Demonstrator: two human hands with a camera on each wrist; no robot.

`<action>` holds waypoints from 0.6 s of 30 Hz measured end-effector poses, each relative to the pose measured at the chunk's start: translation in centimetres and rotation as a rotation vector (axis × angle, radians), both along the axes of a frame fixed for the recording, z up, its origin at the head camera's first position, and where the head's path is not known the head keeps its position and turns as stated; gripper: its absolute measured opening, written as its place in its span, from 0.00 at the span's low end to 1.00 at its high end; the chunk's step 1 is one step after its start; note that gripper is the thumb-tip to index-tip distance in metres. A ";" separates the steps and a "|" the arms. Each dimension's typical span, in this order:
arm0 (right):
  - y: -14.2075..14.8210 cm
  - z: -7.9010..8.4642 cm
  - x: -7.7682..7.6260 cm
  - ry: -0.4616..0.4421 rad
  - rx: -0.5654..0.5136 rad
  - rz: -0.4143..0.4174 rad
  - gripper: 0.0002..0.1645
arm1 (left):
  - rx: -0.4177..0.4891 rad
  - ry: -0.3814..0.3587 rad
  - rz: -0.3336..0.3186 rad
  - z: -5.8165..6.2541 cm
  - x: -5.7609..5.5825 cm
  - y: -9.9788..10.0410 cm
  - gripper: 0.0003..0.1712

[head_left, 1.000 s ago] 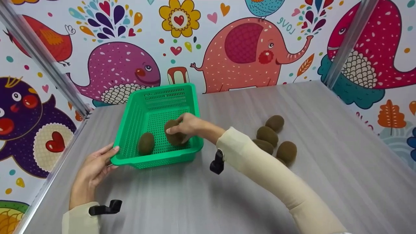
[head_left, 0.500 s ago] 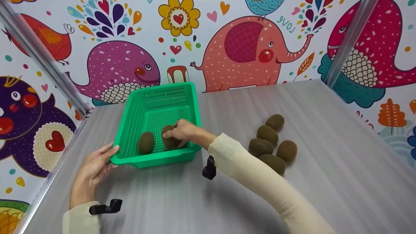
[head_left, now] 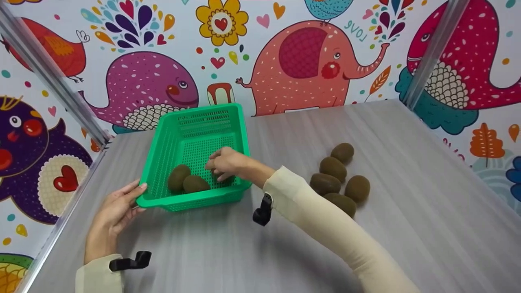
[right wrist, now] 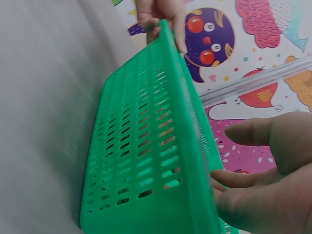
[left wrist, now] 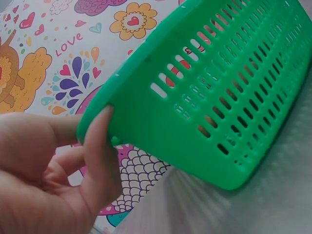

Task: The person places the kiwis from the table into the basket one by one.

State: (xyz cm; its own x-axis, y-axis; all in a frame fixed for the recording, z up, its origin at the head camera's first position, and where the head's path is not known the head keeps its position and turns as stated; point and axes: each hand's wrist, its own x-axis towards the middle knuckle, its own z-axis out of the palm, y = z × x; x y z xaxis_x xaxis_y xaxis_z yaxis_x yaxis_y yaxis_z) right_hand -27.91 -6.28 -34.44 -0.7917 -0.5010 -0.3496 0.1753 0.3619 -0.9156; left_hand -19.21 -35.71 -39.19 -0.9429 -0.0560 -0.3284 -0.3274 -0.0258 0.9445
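My left hand [head_left: 120, 209] pinches the near left corner of a green plastic basket [head_left: 203, 199], thumb on top of the rim, as the left wrist view also shows. Inside the basket, a brown kiwi [head_left: 178, 179] lies near the left wall, with a second kiwi [head_left: 196, 184] right against it. My right hand [head_left: 228, 162] is inside the basket on the right, fingers loosely spread. A third kiwi [head_left: 224, 179] shows partly below that hand, mostly hidden by it. In the right wrist view the right thumb [right wrist: 248, 131] stands apart from the fingers, behind the basket's wall.
Several kiwis [head_left: 333, 169] lie in a loose cluster on the grey table [head_left: 285, 134], right of the basket. Walls with cartoon animals [head_left: 303, 69] enclose the back and sides. Metal posts [head_left: 435, 57] stand at the corners.
The kiwi that my right hand held now lies free beside the left kiwi in the basket. The right fingers have loosened and drawn slightly back from it. The left hand keeps its grip.
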 end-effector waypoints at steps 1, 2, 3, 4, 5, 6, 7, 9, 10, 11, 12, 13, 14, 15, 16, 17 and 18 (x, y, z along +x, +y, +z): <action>0.2 0.1 0.1 0.009 -0.005 0.002 0.29 | 0.004 -0.002 0.000 0.0 0.0 0.0 0.45; 0.4 0.2 0.1 0.017 -0.015 0.005 0.29 | 0.011 -0.002 -0.002 0.0 0.0 -0.1 0.45; 0.7 0.3 0.1 0.023 -0.024 0.007 0.28 | 0.017 -0.001 -0.005 0.0 0.0 -0.1 0.45; 1.0 0.4 0.1 0.030 -0.032 0.011 0.28 | 0.020 -0.001 -0.008 0.0 -0.1 -0.1 0.44; 1.3 0.5 0.1 0.036 -0.041 0.017 0.27 | 0.027 -0.001 0.001 0.0 -0.1 0.0 0.39; 1.6 0.6 0.2 0.044 -0.048 0.024 0.26 | 0.032 0.000 0.010 0.0 -0.1 0.0 0.33; 2.0 0.7 0.2 0.049 -0.057 0.029 0.25 | 0.038 0.000 0.013 0.0 -0.1 0.0 0.27; 2.6 0.9 0.3 0.054 -0.067 0.034 0.24 | 0.039 0.003 0.008 0.0 -0.1 0.1 0.27; 2.9 1.0 0.3 0.057 -0.071 0.034 0.24 | 0.038 0.000 0.014 0.0 -0.1 0.1 0.27; 3.2 1.1 0.4 0.061 -0.075 0.031 0.23 | 0.036 -0.002 0.018 0.1 -0.1 0.1 0.28; 3.5 1.2 0.5 0.067 -0.080 0.026 0.23 | 0.029 -0.005 0.015 0.1 -0.1 0.1 0.35; 3.8 1.3 0.5 0.071 -0.086 0.023 0.23 | 0.019 -0.005 0.007 0.1 -0.1 0.0 0.40; 4.0 1.4 0.6 0.078 -0.089 0.018 0.23 | 0.011 -0.003 -0.002 0.1 -0.1 0.0 0.45; 4.3 1.4 0.6 0.085 -0.094 0.015 0.23 | 0.005 -0.002 -0.005 0.0 -0.1 -0.1 0.45; 4.5 1.5 0.7 0.093 -0.099 0.009 0.23 | 0.000 -0.004 -0.001 0.0 -0.1 -0.1 0.45; 4.8 1.5 0.7 0.102 -0.103 0.004 0.22 | -0.004 -0.004 -0.002 0.0 -0.1 -0.1 0.45; 5.0 1.5 0.8 0.110 -0.107 -0.002 0.22 | -0.006 -0.001 -0.002 0.0 -0.1 -0.1 0.44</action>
